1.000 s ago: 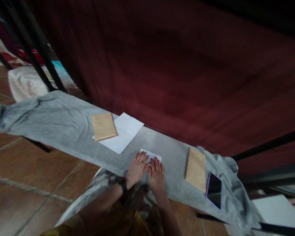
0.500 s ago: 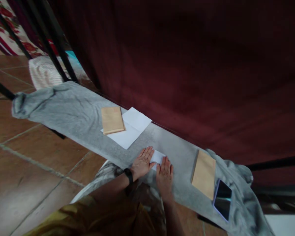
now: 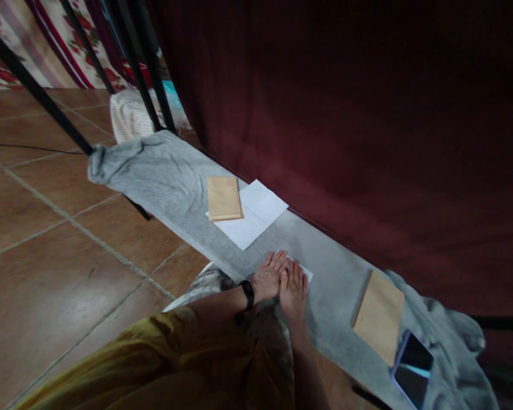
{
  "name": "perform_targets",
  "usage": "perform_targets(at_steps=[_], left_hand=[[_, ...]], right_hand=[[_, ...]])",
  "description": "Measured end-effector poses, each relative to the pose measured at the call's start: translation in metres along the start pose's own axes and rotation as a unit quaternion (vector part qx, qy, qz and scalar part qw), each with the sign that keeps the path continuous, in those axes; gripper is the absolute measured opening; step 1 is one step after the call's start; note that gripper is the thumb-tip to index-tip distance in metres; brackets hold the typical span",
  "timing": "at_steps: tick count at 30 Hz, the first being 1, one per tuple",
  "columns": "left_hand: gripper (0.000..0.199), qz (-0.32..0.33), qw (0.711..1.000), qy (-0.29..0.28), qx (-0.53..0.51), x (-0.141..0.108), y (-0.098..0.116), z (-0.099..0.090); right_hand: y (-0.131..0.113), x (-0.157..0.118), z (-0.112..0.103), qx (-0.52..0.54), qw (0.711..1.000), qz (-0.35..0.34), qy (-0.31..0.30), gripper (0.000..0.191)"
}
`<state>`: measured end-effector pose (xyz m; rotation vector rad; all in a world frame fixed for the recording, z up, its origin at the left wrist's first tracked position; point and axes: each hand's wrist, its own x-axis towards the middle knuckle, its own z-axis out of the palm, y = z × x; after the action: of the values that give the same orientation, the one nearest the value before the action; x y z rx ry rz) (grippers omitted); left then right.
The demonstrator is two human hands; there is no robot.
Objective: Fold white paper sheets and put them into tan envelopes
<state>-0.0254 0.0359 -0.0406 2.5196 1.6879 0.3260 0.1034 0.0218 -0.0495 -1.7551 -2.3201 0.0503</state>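
My left hand (image 3: pixel 270 278), with a dark band on its wrist, lies flat with fingers stretched out. Beside it and touching it, my right hand (image 3: pixel 293 287) is also flat. Both press on a small folded white paper (image 3: pixel 308 274), whose right end shows past my right fingers; the rest is hidden under the hands. Further left lies a larger white sheet (image 3: pixel 263 208) with a crease. A stack of brown envelopes (image 3: pixel 223 197) covers its left part.
A grey cloth (image 3: pixel 171 188) covers the narrow bench. To the right lie another brown envelope stack (image 3: pixel 380 313) and a phone (image 3: pixel 414 364). A dark red curtain (image 3: pixel 346 142) hangs along the far edge. Black poles (image 3: pixel 47 102) rise at the left end.
My right hand has slid left against my left hand, so the paper's right end shows instead of its middle. The whole view has shifted, moving the bench rightward in the picture.
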Motion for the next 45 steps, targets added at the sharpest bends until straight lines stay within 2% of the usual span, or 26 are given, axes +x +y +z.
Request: perform_targets(at_steps=[7,14,19,25,29,33,36,41,45], left_hand=[[0.056,0.021,0.999,0.04,-0.001,-0.005,-0.004,-0.001],[0.061,-0.008,0.999,0.051,-0.003,-0.012,-0.018,-0.004],[0.063,-0.019,0.998,0.06,0.01,-0.018,-0.027,-0.004],[0.065,-0.021,0.998,0.059,0.016,-0.017,-0.027,-0.005],[0.065,-0.018,0.998,0.057,0.014,-0.016,-0.026,-0.009],[0.062,-0.014,0.998,0.054,0.015,-0.016,-0.026,-0.01],[0.059,-0.012,0.998,0.056,0.02,-0.016,-0.027,-0.009],[0.056,-0.018,0.997,0.073,0.014,-0.016,-0.028,-0.008],[0.055,-0.021,0.996,0.081,0.006,-0.011,-0.017,-0.007]], right_hand=[[0.016,-0.01,-0.001,-0.048,0.998,-0.027,0.028,0.051],[0.026,-0.018,-0.003,-0.09,0.994,-0.043,0.033,0.043],[0.039,-0.029,-0.003,-0.109,0.991,-0.024,0.071,0.044],[0.056,-0.043,-0.001,-0.108,0.988,0.008,0.107,0.043],[0.044,-0.032,-0.003,-0.052,0.989,0.053,0.128,0.049],[0.015,-0.01,-0.003,0.024,0.996,-0.03,0.077,0.053],[0.003,-0.002,-0.002,0.019,0.998,-0.033,0.056,0.052],[0.016,-0.006,-0.005,-0.024,0.997,0.009,0.069,0.051],[0.027,-0.01,-0.008,-0.038,0.997,0.017,0.063,0.052]])
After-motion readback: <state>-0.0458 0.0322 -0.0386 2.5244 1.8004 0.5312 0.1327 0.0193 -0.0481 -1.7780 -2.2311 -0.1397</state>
